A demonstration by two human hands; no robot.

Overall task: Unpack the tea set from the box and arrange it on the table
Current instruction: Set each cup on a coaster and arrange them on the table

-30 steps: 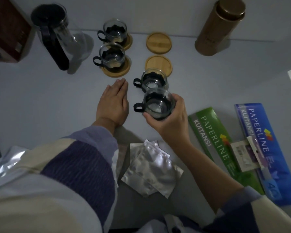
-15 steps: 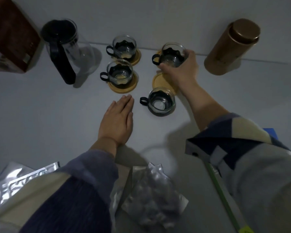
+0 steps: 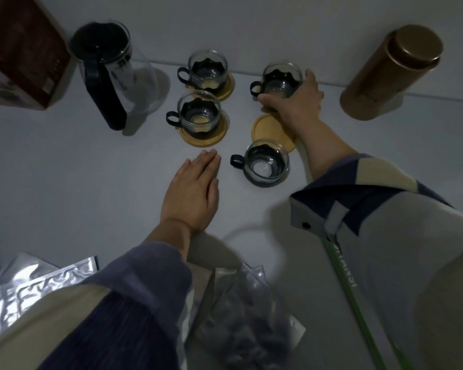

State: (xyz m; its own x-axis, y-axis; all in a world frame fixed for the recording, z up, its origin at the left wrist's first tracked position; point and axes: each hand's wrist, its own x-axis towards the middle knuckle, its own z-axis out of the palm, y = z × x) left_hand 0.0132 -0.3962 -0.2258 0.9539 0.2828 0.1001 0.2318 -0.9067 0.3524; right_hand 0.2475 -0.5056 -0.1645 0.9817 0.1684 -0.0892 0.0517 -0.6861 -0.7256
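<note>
My right hand (image 3: 294,102) grips a glass tea cup (image 3: 280,81) with a black holder, set on the far right wooden coaster, which the hand mostly hides. Two more cups (image 3: 207,69) (image 3: 199,113) stand on coasters to its left. A further cup (image 3: 266,162) sits on the bare white table (image 3: 64,169), just in front of an empty wooden coaster (image 3: 270,129). My left hand (image 3: 191,193) lies flat on the table, palm down, holding nothing. A glass teapot (image 3: 110,73) with a black lid and handle stands at the far left.
A dark red box (image 3: 19,49) sits at the far left corner. A bronze cylindrical canister (image 3: 390,73) stands at the far right by the wall. Silver foil bags (image 3: 24,284) and a crumpled clear bag (image 3: 241,316) lie near me. A green packet edge (image 3: 353,297) shows beside my right sleeve.
My right hand carried a cup from near me to the far right coaster and lowered it there. My left hand stayed flat. The view shifted closer to the table.
</note>
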